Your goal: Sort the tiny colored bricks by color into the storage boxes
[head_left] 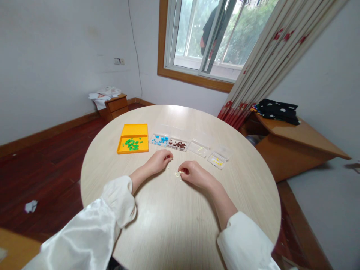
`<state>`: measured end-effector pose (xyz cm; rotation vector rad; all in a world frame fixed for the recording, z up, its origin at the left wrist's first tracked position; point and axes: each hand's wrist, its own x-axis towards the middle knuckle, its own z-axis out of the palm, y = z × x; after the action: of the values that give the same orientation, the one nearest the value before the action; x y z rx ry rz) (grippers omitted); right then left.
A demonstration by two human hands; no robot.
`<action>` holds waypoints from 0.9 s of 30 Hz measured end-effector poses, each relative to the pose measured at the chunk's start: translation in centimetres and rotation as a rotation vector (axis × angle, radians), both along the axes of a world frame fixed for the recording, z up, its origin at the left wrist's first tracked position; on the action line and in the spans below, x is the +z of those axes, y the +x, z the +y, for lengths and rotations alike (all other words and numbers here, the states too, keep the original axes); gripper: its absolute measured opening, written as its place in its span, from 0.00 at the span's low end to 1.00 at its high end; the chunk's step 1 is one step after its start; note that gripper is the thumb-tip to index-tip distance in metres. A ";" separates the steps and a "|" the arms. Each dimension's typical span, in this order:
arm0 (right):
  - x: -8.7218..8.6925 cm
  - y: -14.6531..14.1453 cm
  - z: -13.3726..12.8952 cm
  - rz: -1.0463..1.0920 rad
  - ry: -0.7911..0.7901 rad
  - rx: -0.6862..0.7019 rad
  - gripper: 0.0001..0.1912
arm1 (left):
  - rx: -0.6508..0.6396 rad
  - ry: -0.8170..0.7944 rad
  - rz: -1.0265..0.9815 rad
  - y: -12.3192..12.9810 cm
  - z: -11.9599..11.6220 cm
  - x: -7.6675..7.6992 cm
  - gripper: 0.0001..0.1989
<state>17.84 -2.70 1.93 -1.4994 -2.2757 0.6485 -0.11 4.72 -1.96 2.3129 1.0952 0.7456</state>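
Small cream-coloured pieces (177, 174) lie in a loose pile near the middle of the round table (168, 221). My right hand (197, 173) is at the pile's right side, its thumb and fingers closed together; whatever they pinch is too small to make out. To the left and a little farther off, my left hand (160, 162) hovers low or rests over the tabletop with fingertips pinched. What is between them cannot be made out. A stray cream piece (168, 167) lies between the hands. Beyond my right hand stands a clear box (194, 148) holding a few pale pieces.
An open orange box (134, 130) with green pieces (132, 144) stands at the back left. Clear boxes hold blue pieces (161, 140), dark brown pieces (177, 144) and yellow pieces (217, 161). Their transparent lids stand open behind. A tilted wooden cabinet (292, 150) is at the right.
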 end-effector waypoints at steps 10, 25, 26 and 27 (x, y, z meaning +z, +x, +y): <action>-0.4 2.5 1.8 0.244 0.183 -0.215 0.09 | -0.007 0.009 -0.008 0.1 -0.1 0.2 0.06; -4.2 6.9 5.4 0.266 0.731 -0.588 0.14 | -0.003 0.001 -0.005 0.1 0.0 -0.1 0.06; -4.2 7.0 5.4 0.264 0.742 -0.584 0.14 | -0.003 0.001 -0.003 0.1 0.0 -0.1 0.06; -4.1 7.0 5.4 0.262 0.757 -0.583 0.15 | -0.003 0.001 -0.002 0.1 0.0 -0.1 0.06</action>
<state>24.83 2.72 -2.20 -1.4425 -1.4922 -0.1716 -0.04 4.72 -2.02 2.3138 1.0908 0.7474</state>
